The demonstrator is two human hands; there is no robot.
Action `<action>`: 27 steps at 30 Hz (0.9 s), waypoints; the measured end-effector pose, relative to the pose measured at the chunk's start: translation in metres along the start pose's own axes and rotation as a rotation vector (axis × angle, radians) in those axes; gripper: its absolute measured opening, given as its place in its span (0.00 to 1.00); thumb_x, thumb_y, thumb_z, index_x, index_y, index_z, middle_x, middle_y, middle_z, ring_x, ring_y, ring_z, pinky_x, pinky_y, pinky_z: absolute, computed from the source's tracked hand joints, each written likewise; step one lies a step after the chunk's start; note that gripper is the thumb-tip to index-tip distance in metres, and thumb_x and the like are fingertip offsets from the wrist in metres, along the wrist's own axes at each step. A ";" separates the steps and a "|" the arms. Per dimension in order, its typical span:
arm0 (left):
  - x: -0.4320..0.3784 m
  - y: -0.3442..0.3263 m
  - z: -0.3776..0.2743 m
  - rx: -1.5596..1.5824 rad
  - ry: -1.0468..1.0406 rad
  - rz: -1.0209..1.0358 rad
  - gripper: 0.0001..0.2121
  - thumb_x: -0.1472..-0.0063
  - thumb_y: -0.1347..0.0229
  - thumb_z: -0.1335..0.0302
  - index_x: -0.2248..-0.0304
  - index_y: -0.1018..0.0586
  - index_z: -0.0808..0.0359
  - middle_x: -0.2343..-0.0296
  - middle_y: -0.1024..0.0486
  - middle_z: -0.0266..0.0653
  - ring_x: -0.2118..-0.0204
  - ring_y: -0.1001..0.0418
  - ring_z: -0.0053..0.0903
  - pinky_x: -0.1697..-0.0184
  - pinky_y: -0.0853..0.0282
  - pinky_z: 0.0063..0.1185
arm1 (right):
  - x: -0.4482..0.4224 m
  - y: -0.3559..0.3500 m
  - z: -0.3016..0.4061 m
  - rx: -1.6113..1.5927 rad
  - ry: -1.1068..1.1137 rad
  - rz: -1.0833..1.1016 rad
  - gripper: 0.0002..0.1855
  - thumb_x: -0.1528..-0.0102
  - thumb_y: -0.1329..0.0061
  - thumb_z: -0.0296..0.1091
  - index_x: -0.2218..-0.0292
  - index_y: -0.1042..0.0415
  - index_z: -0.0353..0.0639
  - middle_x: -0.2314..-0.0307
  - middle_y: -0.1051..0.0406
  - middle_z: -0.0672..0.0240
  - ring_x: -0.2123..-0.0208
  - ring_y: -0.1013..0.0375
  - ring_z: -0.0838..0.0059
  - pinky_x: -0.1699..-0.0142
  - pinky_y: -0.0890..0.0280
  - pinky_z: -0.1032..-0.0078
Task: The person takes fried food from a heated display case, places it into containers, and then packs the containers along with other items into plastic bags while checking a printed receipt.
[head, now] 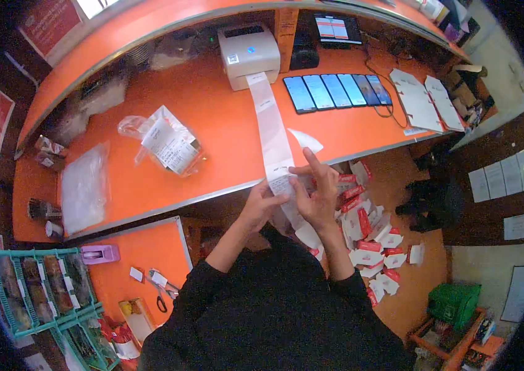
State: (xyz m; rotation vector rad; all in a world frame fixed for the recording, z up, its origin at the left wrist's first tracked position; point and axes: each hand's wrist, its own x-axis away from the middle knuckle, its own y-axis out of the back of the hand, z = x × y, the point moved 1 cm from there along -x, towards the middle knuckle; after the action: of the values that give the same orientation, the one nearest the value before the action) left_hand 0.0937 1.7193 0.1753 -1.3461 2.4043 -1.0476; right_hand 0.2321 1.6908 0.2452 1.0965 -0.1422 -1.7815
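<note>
A long paper strip [272, 134] with printed writing runs from the white label printer [250, 58] down over the orange counter's front edge. My left hand [262, 204] holds the strip near its lower part, thumb on top. On the strip's right side my right hand [315, 195] has its thumb on the paper, with the index finger raised. Below the hands the strip goes on downward, partly hidden. A loose white piece of paper [306, 140] lies at the counter edge by my right fingertips. To the left sits a clear plastic bag [174, 143] with a printed slip on it.
Several phones [336, 92] lie in a row right of the printer, below a tablet [337, 28]. A stack of clear bags [86, 188] is at the left. Red and white cartons [366, 246] lie piled at lower right. Scissors [161, 297] and a purple tape dispenser [99, 254] rest at lower left.
</note>
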 end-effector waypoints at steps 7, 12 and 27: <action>0.015 -0.006 0.001 -0.011 0.017 0.018 0.22 0.49 0.45 0.84 0.52 0.34 0.69 0.58 0.30 0.38 0.53 0.33 0.25 0.48 0.39 0.25 | 0.008 0.001 0.005 0.040 0.072 -0.016 0.36 0.57 0.47 0.22 0.46 0.42 0.46 0.71 0.27 0.75 0.66 0.34 0.75 0.55 0.47 0.75; 0.009 -0.003 0.002 -0.003 -0.020 0.020 0.24 0.49 0.46 0.84 0.51 0.35 0.69 0.55 0.32 0.38 0.51 0.34 0.26 0.47 0.41 0.27 | -0.004 0.000 0.009 0.014 -0.018 0.087 0.33 0.53 0.51 0.28 0.45 0.41 0.51 0.66 0.27 0.74 0.63 0.34 0.71 0.52 0.47 0.70; 0.013 -0.002 0.011 -0.030 -0.050 0.035 0.26 0.49 0.46 0.82 0.49 0.38 0.69 0.53 0.33 0.40 0.50 0.35 0.29 0.47 0.39 0.28 | -0.002 -0.004 0.016 0.057 0.014 0.006 0.35 0.57 0.50 0.20 0.46 0.42 0.47 0.76 0.29 0.75 0.70 0.34 0.76 0.54 0.49 0.74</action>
State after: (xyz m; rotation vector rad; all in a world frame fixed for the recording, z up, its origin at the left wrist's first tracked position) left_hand 0.0925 1.7028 0.1706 -1.3183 2.4077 -0.9617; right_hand 0.2180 1.6886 0.2537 1.1475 -0.1887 -1.7741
